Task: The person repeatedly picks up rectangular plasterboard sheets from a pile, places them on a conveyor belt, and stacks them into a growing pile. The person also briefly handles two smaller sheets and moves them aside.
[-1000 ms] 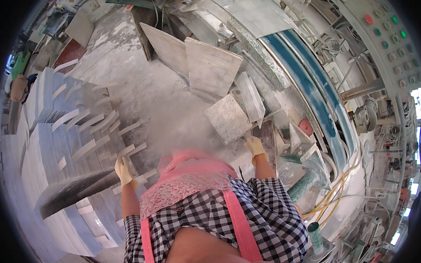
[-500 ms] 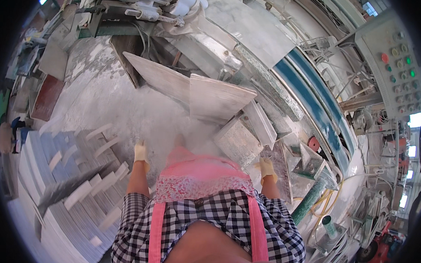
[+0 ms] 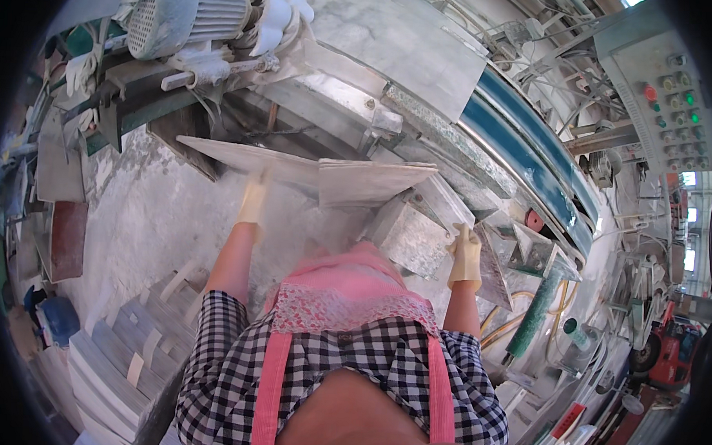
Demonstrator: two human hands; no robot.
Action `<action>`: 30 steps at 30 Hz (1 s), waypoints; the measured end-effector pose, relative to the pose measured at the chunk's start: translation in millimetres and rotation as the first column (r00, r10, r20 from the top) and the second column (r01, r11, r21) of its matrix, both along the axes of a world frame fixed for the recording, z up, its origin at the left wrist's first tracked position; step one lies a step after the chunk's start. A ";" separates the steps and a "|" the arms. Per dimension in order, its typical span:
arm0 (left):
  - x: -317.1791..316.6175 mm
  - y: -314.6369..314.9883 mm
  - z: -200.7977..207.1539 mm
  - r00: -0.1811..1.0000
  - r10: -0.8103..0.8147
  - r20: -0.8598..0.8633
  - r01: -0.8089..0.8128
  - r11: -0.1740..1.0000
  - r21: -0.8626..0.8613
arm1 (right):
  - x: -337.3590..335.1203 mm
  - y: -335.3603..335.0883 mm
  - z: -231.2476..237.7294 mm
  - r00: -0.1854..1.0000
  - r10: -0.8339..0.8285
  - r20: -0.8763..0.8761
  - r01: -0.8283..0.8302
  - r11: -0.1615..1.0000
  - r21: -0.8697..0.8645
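My left hand, in a cream glove, reaches forward over the dusty floor toward the lower edge of a long pale board. Its fingers are smeared by motion, so touching or apart is unclear. A second pale board leans against the right end of the first. My right hand, gloved alike, hangs beside a narrow leaning slab and a speckled block. Its fingers are curled in, and nothing shows in them.
Stacked grey slabs with spacer strips stand at lower left. A dusty motor is at upper left. Blue machine rails run along the right, below a control panel. A green pipe and yellow hose lie at right.
My left hand has swung forward toward the long board. My right hand has risen a little. The view has shifted, with the motor nearer and the slab stacks lower.
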State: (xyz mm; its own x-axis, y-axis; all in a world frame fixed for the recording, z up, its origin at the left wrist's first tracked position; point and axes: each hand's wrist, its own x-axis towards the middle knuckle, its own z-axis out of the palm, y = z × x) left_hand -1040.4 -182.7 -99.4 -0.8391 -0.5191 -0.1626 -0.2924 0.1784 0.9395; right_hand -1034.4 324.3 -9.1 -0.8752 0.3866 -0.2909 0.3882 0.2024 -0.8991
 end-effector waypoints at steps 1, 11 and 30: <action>-17.6 2.8 12.8 0.995 -0.057 -0.083 0.057 0.998 0.004 | -9.4 -4.5 8.4 1.000 0.006 -0.016 -0.006 1.000 0.019; -209.8 69.9 127.2 0.852 -0.514 -0.099 0.384 0.743 -0.548 | -219.8 -8.0 61.1 0.974 0.095 -0.205 -0.090 0.995 0.033; -372.7 119.9 165.6 0.625 -0.439 0.646 0.683 -0.094 -0.725 | -423.3 -47.7 64.4 0.967 0.209 0.144 -0.240 0.565 0.790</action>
